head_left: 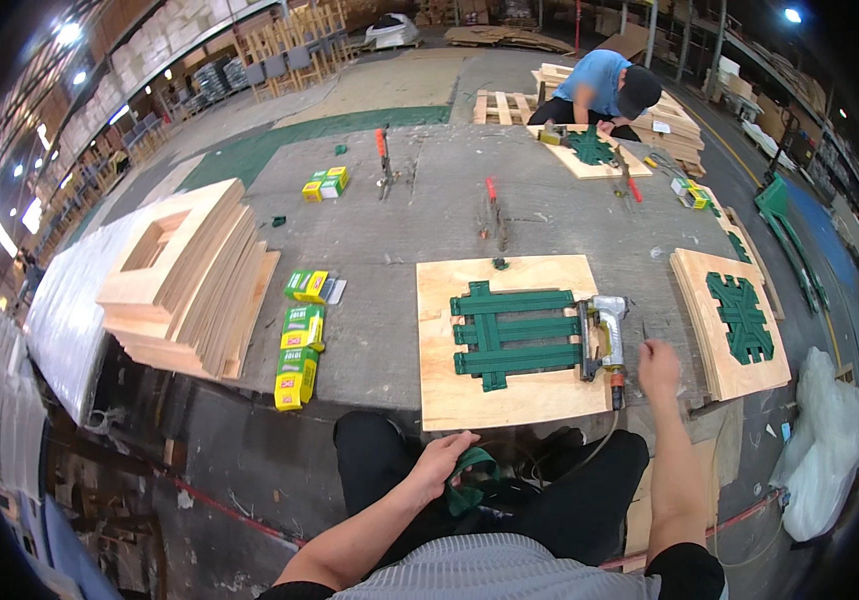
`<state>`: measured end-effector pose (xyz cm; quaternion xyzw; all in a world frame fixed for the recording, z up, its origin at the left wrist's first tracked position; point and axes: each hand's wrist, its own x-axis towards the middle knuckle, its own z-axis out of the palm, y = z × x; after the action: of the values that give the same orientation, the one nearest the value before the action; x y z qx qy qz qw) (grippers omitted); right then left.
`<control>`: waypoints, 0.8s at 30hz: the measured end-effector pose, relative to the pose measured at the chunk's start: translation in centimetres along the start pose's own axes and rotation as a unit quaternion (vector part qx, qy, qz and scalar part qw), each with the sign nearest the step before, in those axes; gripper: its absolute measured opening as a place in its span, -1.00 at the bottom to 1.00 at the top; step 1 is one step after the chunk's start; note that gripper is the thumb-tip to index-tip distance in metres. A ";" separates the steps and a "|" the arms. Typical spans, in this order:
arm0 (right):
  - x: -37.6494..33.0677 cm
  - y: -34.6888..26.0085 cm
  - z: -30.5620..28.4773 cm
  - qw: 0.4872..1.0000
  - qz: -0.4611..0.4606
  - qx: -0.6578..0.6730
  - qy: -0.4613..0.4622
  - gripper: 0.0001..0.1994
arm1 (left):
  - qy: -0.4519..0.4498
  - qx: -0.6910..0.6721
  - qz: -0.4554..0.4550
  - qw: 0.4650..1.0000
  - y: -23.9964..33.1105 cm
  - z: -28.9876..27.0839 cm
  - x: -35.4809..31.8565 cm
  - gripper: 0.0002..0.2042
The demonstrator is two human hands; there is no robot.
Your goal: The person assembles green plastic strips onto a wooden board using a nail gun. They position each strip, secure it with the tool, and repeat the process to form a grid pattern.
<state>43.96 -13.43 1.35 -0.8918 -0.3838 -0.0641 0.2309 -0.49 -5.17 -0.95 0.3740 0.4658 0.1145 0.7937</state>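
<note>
A square plywood panel [434, 405] lies on the table in front of me, with green webbing straps [521, 329] woven across its opening. On the panel's right edge rests an air stapler [604, 335], its hose running down toward my lap. My left hand [441, 464] is closed on a green webbing strap [471, 482] below the panel's near edge; the strap hangs in loops over my lap. To the right of the stapler, my right hand [660, 370] is closed above the table. A thin dark tip shows beside its fingers, too small to name.
Plywood frames [189, 285] are stacked at left beside yellow-green boxes [298, 340]. A webbed panel [724, 370] tops the right stack. Two red-handled clamps [383, 160] stand farther back. Across the table a person [594, 85] bends over another webbed panel.
</note>
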 end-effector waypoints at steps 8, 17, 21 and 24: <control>1.8 -6.6 3.8 0.996 0.061 0.031 -0.055 -0.42 | 0.023 -0.147 -0.057 0.987 0.3 -0.4 1.8 -0.52; 2.6 -1.8 0.2 0.988 0.142 0.046 -0.039 -0.52 | 0.089 -0.111 0.010 0.990 0.3 0.3 1.5 -0.55; 1.7 -1.0 -1.5 0.981 0.175 0.045 -0.072 -0.57 | 0.124 -0.123 0.012 0.985 0.6 0.3 1.4 -0.61; 1.4 0.6 -1.5 0.984 0.161 0.038 -0.065 -0.57 | 0.137 -0.127 0.021 0.982 0.8 0.0 1.7 -0.65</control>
<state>45.48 -13.55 2.89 -0.9346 -0.2517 0.0468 0.2468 0.55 -3.70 -1.49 0.2605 0.5434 0.2397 0.7611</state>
